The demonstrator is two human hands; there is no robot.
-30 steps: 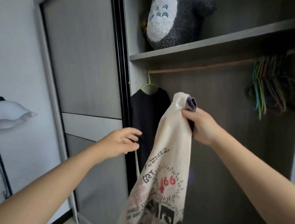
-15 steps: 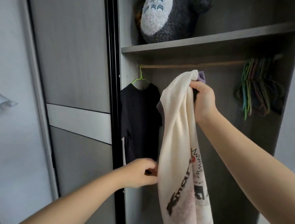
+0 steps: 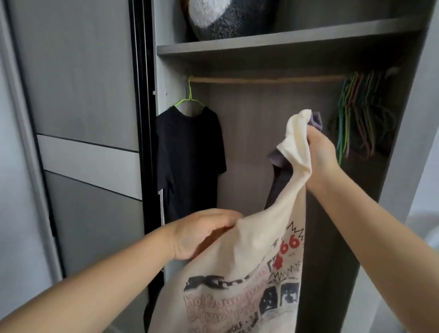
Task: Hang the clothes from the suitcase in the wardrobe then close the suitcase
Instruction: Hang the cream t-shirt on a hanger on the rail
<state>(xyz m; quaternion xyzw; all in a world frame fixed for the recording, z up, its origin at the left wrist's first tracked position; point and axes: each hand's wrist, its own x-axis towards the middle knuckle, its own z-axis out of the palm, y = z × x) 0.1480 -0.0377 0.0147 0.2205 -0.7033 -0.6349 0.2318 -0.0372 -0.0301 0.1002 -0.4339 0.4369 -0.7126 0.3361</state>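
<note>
Before open wardrobe, two bare arms up. Right hand raised near rail, fingers clenched round bunched top of cream tee, with a bit of grey cloth caught in same grip and trailing down behind. Left hand lower, fingers curled into tee's left edge, gripping fabric; fingertips hidden in fold. Tee hangs between both hands, off any hanger, print side out: red "66", black blocks, pink lettering, lower hem out of view. Inside wardrobe, hanging bay under shelf: black tee on green hanger at far left of rail, touching left wall; bunch of bare coloured hangers crowded at far right of rail, just beside right wall. Middle of rail bare wood between those two. Right hand sits between black tee and bunch, nearer bunch, below rail, not touching it. On shelf above: grey plush toy with white belly, top cropped. Left of bay, sliding door pushed aside, pale band across its middle. Suitcase out of view. At right edge, something white and rounded, too blurred to name.
</note>
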